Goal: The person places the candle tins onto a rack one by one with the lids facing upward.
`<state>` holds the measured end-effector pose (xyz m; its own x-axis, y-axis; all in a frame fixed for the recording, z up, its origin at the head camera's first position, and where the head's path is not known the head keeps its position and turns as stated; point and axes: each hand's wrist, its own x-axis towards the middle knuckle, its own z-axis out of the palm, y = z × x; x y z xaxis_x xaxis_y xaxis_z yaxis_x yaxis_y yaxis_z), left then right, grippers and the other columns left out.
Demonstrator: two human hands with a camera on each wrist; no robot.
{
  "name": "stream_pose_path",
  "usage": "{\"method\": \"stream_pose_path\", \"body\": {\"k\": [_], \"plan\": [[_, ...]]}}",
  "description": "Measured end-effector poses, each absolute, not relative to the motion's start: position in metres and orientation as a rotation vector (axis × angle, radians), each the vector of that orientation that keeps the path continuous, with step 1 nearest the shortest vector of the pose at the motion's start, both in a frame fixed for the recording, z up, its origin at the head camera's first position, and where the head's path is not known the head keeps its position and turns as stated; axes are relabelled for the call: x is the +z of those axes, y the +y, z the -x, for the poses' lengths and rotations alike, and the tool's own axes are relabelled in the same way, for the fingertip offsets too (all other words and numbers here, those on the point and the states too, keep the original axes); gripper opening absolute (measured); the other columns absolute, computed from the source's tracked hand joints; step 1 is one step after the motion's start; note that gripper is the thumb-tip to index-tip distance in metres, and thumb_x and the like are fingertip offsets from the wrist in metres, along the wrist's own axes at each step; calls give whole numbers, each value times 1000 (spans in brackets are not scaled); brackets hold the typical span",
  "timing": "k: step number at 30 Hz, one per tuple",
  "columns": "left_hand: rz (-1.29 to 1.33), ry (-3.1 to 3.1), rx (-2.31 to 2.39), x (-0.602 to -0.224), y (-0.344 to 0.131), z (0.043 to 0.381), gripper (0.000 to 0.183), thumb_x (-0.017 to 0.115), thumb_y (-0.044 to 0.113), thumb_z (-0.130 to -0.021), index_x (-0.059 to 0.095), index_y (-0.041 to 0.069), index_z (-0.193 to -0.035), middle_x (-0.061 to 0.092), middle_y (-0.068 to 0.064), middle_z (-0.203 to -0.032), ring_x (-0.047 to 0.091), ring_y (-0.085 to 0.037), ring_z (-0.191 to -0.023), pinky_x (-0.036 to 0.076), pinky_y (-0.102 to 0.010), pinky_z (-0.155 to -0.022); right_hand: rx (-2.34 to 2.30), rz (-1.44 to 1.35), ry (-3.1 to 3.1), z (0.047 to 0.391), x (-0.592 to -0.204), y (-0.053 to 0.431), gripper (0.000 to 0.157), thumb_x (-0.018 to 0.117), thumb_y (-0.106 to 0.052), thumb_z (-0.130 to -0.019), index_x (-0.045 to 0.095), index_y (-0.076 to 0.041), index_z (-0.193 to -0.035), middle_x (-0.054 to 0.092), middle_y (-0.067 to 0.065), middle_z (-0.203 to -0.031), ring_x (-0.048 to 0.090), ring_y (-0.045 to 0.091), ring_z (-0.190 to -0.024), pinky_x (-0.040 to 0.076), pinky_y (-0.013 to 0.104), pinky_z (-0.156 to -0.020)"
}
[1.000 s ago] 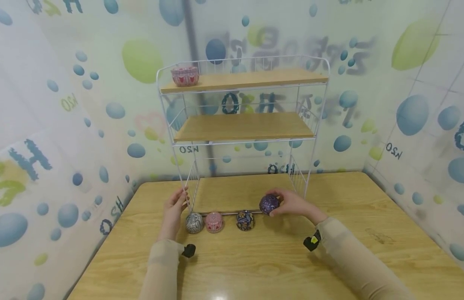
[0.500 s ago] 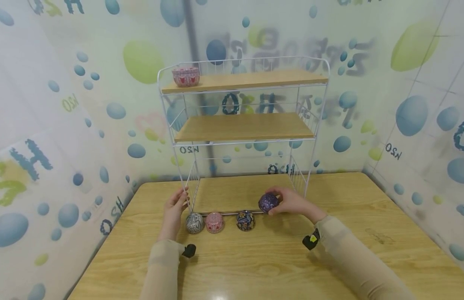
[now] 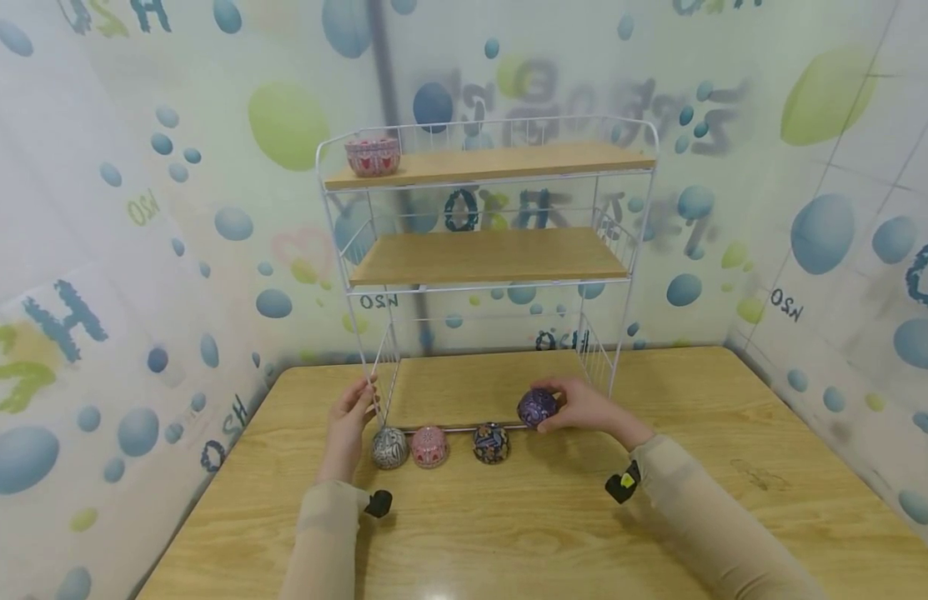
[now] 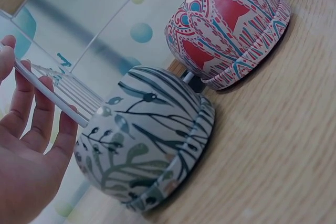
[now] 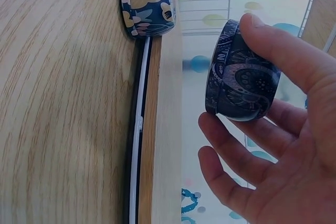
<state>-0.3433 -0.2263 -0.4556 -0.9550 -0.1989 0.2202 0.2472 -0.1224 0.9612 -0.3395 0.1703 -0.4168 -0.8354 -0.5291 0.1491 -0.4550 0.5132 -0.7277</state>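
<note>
Since the purple bowl (image 5: 244, 80) has a curved wall, the right hand (image 3: 584, 406) seems to take it from its sides, thumb opposite fingers, which leaves the base uncovered. These fingers are narrowed to the bowl's width and hold it, with at least one finger off the wall. The bowl is upside down, rim towards the bench (image 3: 509, 533), at the right part of the rack's near edge, and appears raised above the bottom board (image 3: 471, 387).

The left hand (image 3: 348, 417) has its thumb and fingers bent around the left front post (image 4: 58, 99), probably to steady the light-looking rack.

Three other bowls rest mouth down on the bench along that near edge, a pose that likely gives each its widest footing: the leaf-patterned bowl (image 4: 147, 135) just beside the post, the pink bowl (image 3: 429, 447) close to its right, then, after a wider gap, the navy floral bowl (image 3: 491, 442).

At the left end of the top board (image 3: 509, 160), another bowl, the heart-patterned one (image 3: 373, 157), sits upright, perhaps because its mouth is meant to show. The middle board (image 3: 494, 254) lies between.
</note>
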Motion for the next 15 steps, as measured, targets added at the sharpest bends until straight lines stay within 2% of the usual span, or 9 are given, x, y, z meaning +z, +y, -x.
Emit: {"method": "stream_pose_path", "body": {"k": [8,15], "plan": [[62,-1841,-2181,-457,-227,343,43,58,24,-99,53,-4,-131,57,-13,-110,53,-13,-93,46,-38,-91,-1228,858,2655,339,-415,170,71,84,-17,-75,51,7,-133,57,23,-124,63,29,-93,53,35,-75],[37,-1824,-2238,-451,-226,340,38,55,17,-100,52,-5,-131,57,-12,-107,53,-13,-93,44,-41,-93,-1234,835,2651,338,-416,172,71,85,-18,-74,51,5,-132,57,22,-123,63,31,-94,53,36,-76]]}}
